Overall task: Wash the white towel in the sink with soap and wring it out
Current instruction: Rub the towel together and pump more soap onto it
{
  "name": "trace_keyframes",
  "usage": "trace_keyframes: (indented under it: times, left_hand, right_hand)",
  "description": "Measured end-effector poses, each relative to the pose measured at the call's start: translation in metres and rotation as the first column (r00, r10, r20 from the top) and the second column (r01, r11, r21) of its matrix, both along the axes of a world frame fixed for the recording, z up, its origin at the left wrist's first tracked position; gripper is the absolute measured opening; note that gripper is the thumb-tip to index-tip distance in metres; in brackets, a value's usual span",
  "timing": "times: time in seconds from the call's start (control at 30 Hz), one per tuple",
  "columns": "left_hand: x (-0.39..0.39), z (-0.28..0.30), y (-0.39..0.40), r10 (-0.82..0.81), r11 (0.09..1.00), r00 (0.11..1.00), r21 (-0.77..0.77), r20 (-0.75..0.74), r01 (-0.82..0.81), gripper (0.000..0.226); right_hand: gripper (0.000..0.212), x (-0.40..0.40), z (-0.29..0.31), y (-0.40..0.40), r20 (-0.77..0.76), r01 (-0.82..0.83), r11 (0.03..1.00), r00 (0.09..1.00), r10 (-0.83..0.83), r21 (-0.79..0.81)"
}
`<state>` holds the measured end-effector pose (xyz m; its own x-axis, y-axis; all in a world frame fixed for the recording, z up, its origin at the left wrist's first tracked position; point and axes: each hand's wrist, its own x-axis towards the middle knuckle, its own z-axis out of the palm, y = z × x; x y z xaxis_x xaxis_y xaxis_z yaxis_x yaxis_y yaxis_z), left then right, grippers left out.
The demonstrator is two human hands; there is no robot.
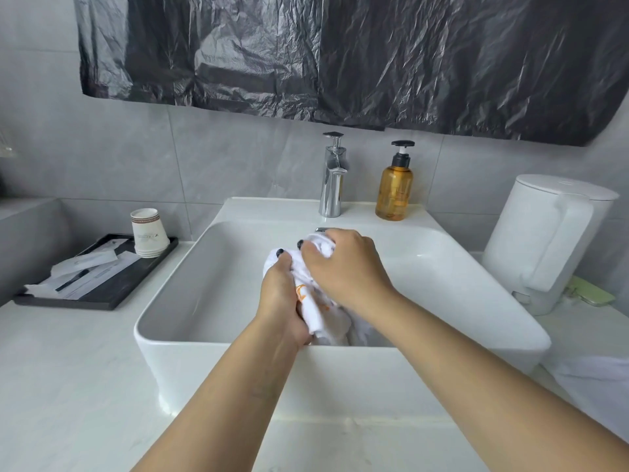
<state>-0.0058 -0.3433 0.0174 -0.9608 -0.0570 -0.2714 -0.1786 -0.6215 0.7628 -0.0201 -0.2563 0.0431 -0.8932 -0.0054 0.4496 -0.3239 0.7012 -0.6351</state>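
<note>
At far left, on the pale marble counter [68, 386], a black rectangular tray [102, 294] carries stacked paper cups [147, 233] and wrapped sachets, well apart from the work. Moving right, the white rectangular ceramic sink [204, 267] holds the task's thing: the white towel with orange print [306, 294], bunched over the middle of the basin. The left hand [284, 294] grips its near part with fingers curled round the cloth; just right of it, the right hand [343, 267] clamps the far part. This looks like scrubbing or wringing, which of the two I cannot tell. To do it well, keep the bundle low over the basin, twist the fists opposite ways, and regrip along its length. Farther right, the chrome tap [332, 185] shows no stream, then the amber pump soap bottle [394, 192], then a white lidded bin [544, 240].
</note>
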Motion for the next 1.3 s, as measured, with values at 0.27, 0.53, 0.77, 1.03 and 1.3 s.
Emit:
trace_keyframes:
  times: [0.27, 0.53, 0.77, 1.03, 1.3]
  left_hand:
    - [-0.001, 0.001, -0.003, -0.013, 0.999, 1.0, 0.053, 0.007, 0.012, 0.033]
    - [0.008, 0.008, 0.003, -0.171, 0.984, 0.985, 0.042, -0.011, 0.171, 0.051]
    - [-0.003, -0.001, -0.004, 0.075, 0.997, 0.997, 0.018, 0.001, -0.075, 0.03]
    - [0.001, 0.002, -0.001, -0.072, 0.997, 0.997, -0.018, -0.021, 0.072, 0.024]
    - [0.002, 0.004, -0.004, -0.022, 0.999, 0.998, 0.036, 0.064, 0.019, 0.045]
  right_hand:
    - [0.038, 0.013, 0.012, 0.0, 0.01, -0.051, 0.998, 0.999, 0.051, 0.025]
    - [0.033, -0.049, 0.005, 0.014, 0.054, 0.16, 0.961, 0.987, -0.152, -0.227]
    - [0.041, 0.021, -0.003, -0.005, -0.09, -0.033, 0.999, 0.995, 0.035, 0.033]
    - [0.036, -0.02, 0.013, -0.004, -0.093, 0.071, 0.997, 0.993, -0.073, -0.019]
    - [0.038, -0.004, -0.001, -0.007, -0.037, 0.028, 0.999, 0.999, -0.027, 0.027]
